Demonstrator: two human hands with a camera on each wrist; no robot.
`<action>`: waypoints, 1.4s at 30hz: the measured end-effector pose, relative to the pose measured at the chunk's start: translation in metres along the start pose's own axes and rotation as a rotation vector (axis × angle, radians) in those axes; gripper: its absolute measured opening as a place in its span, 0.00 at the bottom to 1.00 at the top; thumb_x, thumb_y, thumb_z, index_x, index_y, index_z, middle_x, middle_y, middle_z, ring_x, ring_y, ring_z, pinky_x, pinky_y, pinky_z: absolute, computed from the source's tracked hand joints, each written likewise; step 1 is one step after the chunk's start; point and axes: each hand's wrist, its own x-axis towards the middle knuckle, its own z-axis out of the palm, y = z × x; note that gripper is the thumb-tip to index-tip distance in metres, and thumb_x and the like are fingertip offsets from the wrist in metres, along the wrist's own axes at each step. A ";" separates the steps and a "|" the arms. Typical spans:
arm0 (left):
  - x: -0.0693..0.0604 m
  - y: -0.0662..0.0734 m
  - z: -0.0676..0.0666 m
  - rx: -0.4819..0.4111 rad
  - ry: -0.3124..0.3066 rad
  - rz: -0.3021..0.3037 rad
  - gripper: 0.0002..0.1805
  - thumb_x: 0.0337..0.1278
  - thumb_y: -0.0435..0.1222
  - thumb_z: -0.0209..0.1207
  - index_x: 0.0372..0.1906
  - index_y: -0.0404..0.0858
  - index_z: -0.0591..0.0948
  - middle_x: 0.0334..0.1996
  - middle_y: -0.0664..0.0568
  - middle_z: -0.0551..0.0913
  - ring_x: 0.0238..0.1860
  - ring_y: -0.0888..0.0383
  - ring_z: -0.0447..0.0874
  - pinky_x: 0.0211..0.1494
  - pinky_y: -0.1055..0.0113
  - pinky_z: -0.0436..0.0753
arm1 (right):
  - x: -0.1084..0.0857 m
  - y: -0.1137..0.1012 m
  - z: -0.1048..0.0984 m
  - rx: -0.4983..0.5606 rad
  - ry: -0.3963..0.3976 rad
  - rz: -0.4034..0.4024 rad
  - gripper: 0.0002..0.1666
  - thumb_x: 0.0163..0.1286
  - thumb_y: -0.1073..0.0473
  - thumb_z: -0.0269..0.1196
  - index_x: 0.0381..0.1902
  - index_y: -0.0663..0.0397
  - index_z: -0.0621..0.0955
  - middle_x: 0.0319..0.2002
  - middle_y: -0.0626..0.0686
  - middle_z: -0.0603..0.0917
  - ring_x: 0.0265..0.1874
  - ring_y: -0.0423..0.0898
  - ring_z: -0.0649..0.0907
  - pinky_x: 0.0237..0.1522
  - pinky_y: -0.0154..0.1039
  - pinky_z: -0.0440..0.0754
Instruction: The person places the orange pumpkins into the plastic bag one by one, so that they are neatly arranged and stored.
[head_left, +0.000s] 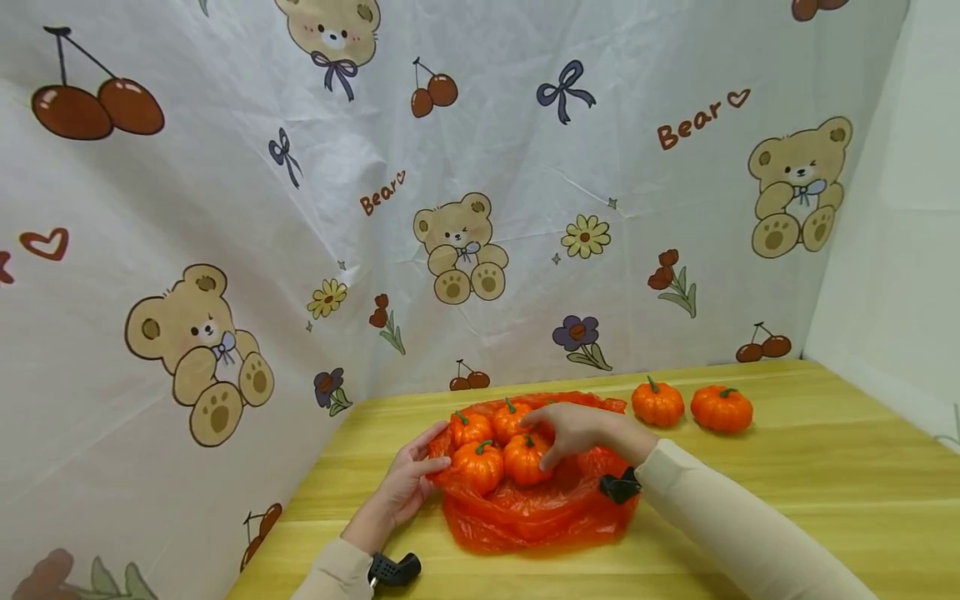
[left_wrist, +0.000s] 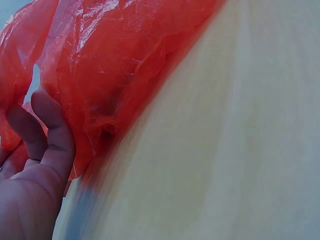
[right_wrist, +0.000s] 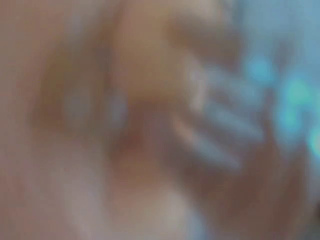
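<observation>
A thin red plastic bag (head_left: 532, 529) lies spread on the table with its mouth facing up, and several small orange pumpkins with green stems sit in it. At its left edge my left hand (head_left: 408, 475) holds the bag's rim, thumb on the near side. The left wrist view shows this hand's curled fingers (left_wrist: 52, 122) against the crinkled plastic. My right hand (head_left: 573, 429) reaches in from the right and grips the front pumpkin (head_left: 523, 460), fingers over its top and thumb at its right side. Behind that hand another pumpkin is mostly hidden. The right wrist view is too blurred to read.
Two more pumpkins, one nearer (head_left: 657, 404) and one farther right (head_left: 722, 409), stand on the wooden table (head_left: 810, 483) right of the bag. A white cloth printed with bears (head_left: 510, 158) hangs behind and to the left. Black straps sit at both wrists.
</observation>
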 end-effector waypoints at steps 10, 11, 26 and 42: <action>0.001 0.000 0.001 -0.004 0.016 -0.004 0.41 0.67 0.25 0.57 0.82 0.40 0.58 0.81 0.41 0.54 0.75 0.44 0.65 0.64 0.60 0.84 | -0.007 0.010 -0.013 0.078 0.011 -0.004 0.35 0.64 0.51 0.74 0.68 0.48 0.78 0.60 0.51 0.84 0.64 0.54 0.79 0.67 0.57 0.78; 0.001 0.000 0.001 -0.002 0.018 -0.004 0.41 0.67 0.25 0.58 0.82 0.40 0.58 0.81 0.40 0.54 0.75 0.44 0.65 0.64 0.60 0.84 | -0.008 0.010 -0.015 0.083 0.009 -0.012 0.35 0.64 0.51 0.74 0.68 0.49 0.78 0.60 0.52 0.84 0.63 0.55 0.80 0.66 0.57 0.79; 0.000 -0.001 0.001 -0.005 0.009 -0.003 0.41 0.67 0.25 0.57 0.82 0.39 0.56 0.81 0.39 0.53 0.75 0.43 0.65 0.63 0.61 0.85 | -0.033 0.025 -0.050 0.248 0.016 0.024 0.33 0.65 0.49 0.73 0.68 0.38 0.77 0.65 0.56 0.79 0.58 0.55 0.80 0.56 0.53 0.86; 0.000 -0.001 -0.001 -0.017 0.015 -0.008 0.42 0.67 0.24 0.58 0.82 0.40 0.56 0.81 0.41 0.54 0.74 0.45 0.66 0.63 0.60 0.85 | -0.059 0.051 -0.077 0.203 0.033 -0.044 0.35 0.71 0.52 0.69 0.72 0.48 0.73 0.64 0.62 0.78 0.56 0.59 0.84 0.54 0.52 0.88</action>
